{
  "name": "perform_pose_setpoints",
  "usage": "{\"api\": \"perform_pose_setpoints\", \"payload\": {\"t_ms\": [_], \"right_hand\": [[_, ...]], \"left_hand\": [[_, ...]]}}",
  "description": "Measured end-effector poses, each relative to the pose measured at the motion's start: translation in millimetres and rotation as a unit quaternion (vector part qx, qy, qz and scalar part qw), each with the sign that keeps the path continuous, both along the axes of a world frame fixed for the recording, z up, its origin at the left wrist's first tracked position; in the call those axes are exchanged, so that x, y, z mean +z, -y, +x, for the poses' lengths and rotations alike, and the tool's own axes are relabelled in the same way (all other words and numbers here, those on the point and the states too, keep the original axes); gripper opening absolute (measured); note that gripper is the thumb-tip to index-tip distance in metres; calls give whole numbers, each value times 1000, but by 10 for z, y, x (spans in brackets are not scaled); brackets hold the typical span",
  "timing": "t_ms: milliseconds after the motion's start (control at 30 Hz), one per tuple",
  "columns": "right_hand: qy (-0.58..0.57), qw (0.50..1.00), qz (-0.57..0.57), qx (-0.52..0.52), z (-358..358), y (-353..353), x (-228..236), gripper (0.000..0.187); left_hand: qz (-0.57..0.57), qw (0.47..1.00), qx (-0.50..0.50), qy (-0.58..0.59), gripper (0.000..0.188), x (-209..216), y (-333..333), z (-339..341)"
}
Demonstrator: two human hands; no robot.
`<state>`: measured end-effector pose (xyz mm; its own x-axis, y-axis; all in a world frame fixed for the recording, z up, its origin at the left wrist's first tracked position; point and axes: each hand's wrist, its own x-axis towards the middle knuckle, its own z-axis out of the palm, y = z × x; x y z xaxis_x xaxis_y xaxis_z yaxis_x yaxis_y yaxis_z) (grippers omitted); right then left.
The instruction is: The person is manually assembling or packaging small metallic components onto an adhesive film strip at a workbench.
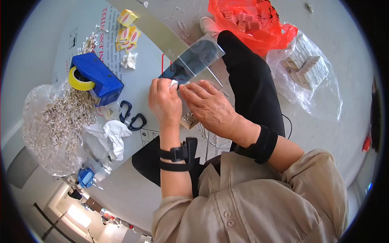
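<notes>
Bags: clear bag (pixel 52 125) of small pale bits, left of hands; red bag (pixel 259 24) w/ pink pieces, above.
Sleeve: clear plastic sleeve (pixel 194 60), dark insert, just above fingers.
Left hand (pixel 164 101): pinching small white piece (pixel 174 84).
Right hand (pixel 210 107): fingertips on same piece, partly closed.
Bench (pixel 142 60): grey, blue tape dispenser (pixel 95 79) at left.

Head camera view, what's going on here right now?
A seated person holds a clear plastic sleeve over their lap. The left hand pinches a small white piece at the sleeve's near end, and the right hand steadies the same end with its fingertips. On the table to the left sit a blue tape dispenser, a bag of small pale parts and two black carabiners. A red bag lies on the floor.
</notes>
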<state>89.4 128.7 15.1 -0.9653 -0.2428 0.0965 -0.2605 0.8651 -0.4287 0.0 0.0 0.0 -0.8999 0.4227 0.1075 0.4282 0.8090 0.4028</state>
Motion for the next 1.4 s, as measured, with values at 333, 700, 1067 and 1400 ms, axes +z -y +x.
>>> {"api": "perform_pose_setpoints", "payload": {"t_ms": [333,700,1067,1400], "right_hand": [[-31,999,5,-10,20,-1,-45,37],[-69,997,11,-14,20,42,-37,36],[-40,999,28,-3,39,12,-27,33],[-64,998,13,-10,18,6,-62,38]], "left_hand": [[-23,995,89,-35,15,-89,-170,4],[-45,986,145,-71,13,-74,-136,-158],[-38,994,101,-28,14,-23,-174,-79],[-69,992,105,-24,13,-51,-103,-116]]}}
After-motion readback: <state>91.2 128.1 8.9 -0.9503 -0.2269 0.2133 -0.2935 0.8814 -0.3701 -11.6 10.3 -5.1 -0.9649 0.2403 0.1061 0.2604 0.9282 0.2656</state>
